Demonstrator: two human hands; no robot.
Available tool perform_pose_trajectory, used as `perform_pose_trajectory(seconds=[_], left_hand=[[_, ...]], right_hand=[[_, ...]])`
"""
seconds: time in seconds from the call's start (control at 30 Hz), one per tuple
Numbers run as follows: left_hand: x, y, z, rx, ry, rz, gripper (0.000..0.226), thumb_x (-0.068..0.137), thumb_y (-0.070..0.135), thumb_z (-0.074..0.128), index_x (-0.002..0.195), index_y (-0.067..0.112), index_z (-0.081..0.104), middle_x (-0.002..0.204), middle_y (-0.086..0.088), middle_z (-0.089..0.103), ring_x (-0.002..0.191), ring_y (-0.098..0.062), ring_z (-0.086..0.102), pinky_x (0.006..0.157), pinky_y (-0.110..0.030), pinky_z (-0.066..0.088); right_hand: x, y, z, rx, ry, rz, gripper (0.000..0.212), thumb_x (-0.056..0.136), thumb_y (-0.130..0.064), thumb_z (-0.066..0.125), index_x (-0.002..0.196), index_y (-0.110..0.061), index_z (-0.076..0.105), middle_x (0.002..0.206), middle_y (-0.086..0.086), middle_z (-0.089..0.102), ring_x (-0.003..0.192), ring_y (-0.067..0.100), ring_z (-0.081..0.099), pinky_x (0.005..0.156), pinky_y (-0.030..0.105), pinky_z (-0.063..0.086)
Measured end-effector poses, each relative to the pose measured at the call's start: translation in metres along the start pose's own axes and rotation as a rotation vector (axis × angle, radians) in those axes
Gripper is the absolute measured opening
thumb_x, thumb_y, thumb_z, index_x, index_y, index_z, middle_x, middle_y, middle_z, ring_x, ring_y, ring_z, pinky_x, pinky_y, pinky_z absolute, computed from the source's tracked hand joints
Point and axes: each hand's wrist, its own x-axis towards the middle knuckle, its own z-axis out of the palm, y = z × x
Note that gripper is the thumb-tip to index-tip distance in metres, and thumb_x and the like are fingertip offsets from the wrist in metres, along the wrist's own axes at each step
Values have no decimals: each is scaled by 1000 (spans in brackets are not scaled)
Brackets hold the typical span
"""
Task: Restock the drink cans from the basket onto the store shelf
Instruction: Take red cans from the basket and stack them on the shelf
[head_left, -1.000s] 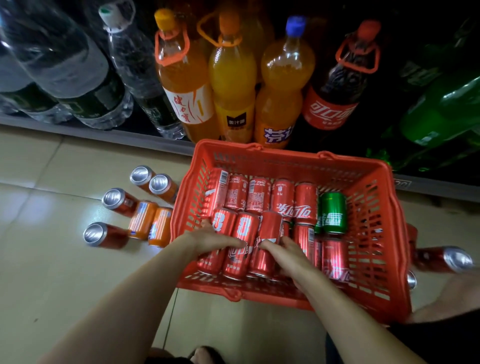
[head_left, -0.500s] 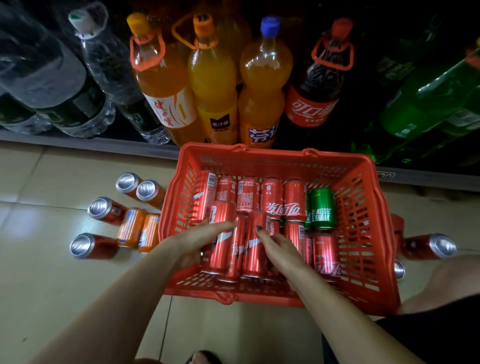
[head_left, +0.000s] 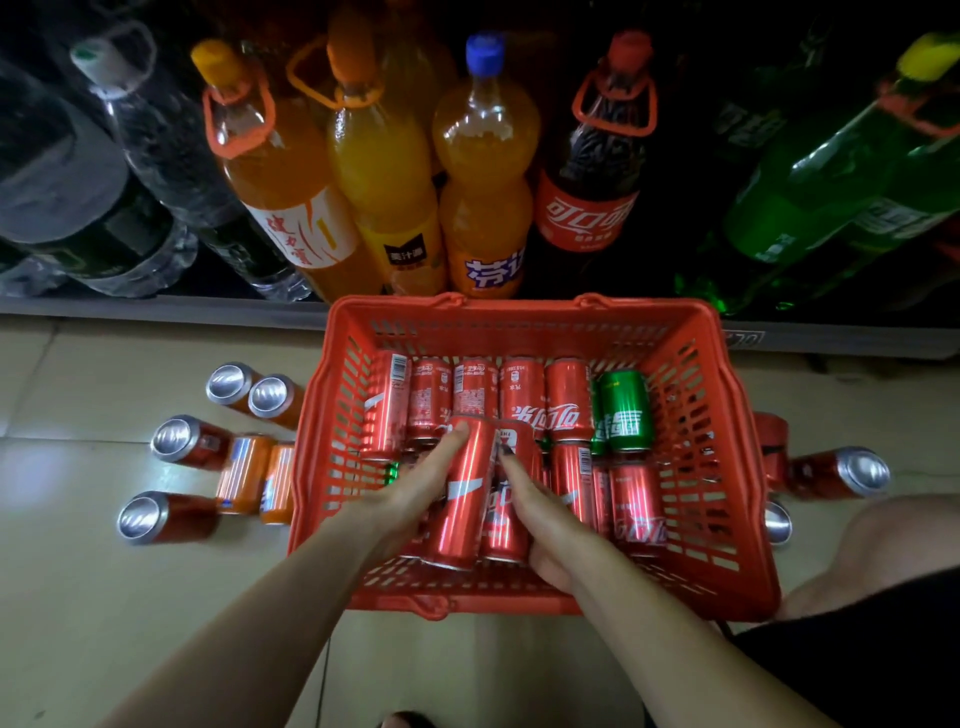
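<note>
My left hand (head_left: 415, 493) wraps a red cola can (head_left: 460, 493) w/ fingers curled round it, lifted a bit above the others inside the red basket (head_left: 727, 467). My right hand (head_left: 540, 514) grips a second red can (head_left: 506, 499) just beside it, cans touching. Basket sits on the floor against the shelf (head_left: 156, 306), packed w/ red cans in rows plus a green can (head_left: 626, 410) at back right. More cans lie on the tiles left & right of the basket.
</note>
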Motion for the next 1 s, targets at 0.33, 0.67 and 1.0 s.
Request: perform_pose_trajectory(seconds=[0.33,0.67,1.0], left_hand=[[3,3,2,-10,50,92,114,56,102,59,151,42,46,134,-2,69,113,-25,74,98,-52,59],[-112,93,23,-40,158,381,106,55,100,63,148,51,47,146,12,60,133,-15,59,114,-48,47],[-431,339,100,3,43,725,75,67,76,65,135,46,56,121,13,76,112,-10,73,102,-44,56]], right_hand=[[-1,-1,-3,176,-147,-74,87,73,-72,78,146,-37,48,130,-2,72,115,20,72,104,50,54],[-145,-114,7,65,-210,-379,58,84,-23,81,136,-32,57,126,-1,74,118,19,70,108,49,51],[-483,-333,24,45,-122,-704,67,71,-29,85,131,-34,58,121,-5,76,114,15,72,97,37,57]])
